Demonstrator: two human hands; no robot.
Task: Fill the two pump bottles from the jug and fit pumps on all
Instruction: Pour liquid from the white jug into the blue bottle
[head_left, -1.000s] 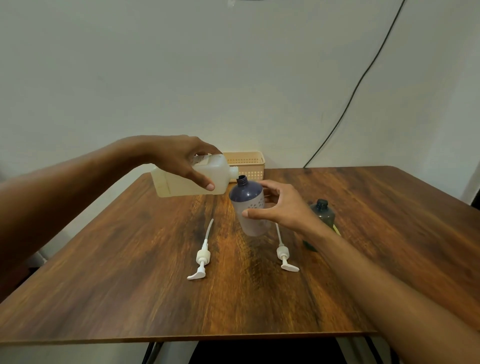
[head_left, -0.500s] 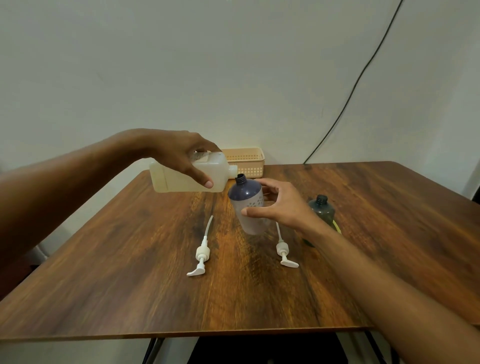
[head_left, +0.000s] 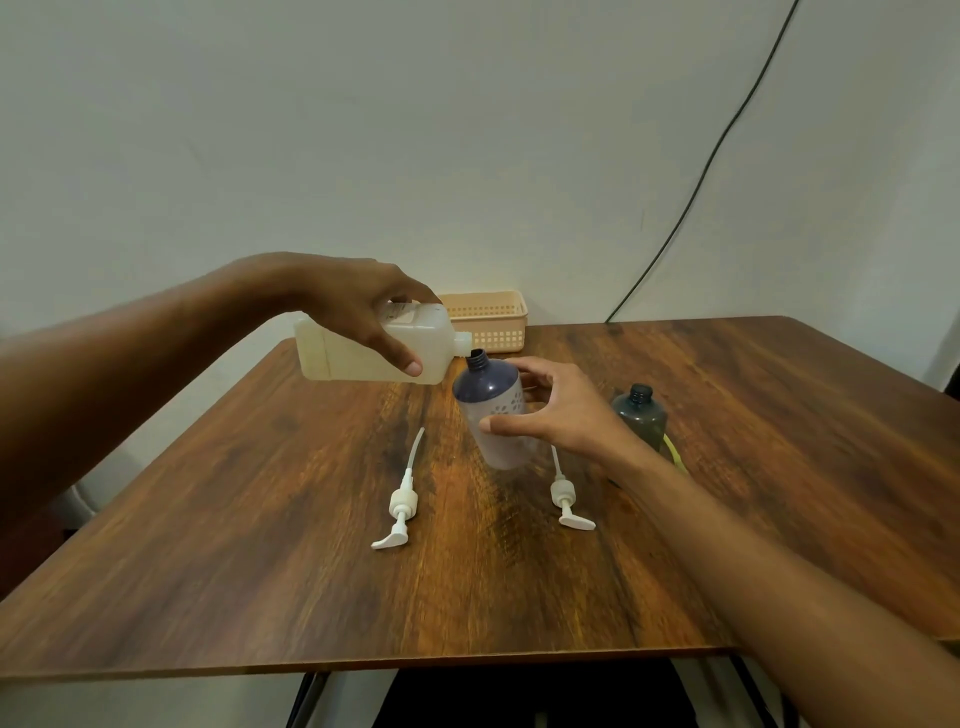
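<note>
Left hand (head_left: 358, 312) grips the jug (head_left: 353, 358), tipped sideways, spout at the mouth of the purple bottle (head_left: 491, 400); right hand (head_left: 556, 413) clasps that tilted bottle. Dark bottle (head_left: 640, 413) stands uncapped nearby; both pumps (head_left: 402, 503) lie unfitted on the desk (head_left: 249, 571).

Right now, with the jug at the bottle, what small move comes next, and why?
Probably nudge the spout over the bottle's mouth and tip a little further. The left hand holds the jug nearly level, with the spout just beside the open mouth. The right hand holds the bottle tilted toward it. I see no stream yet.
</note>
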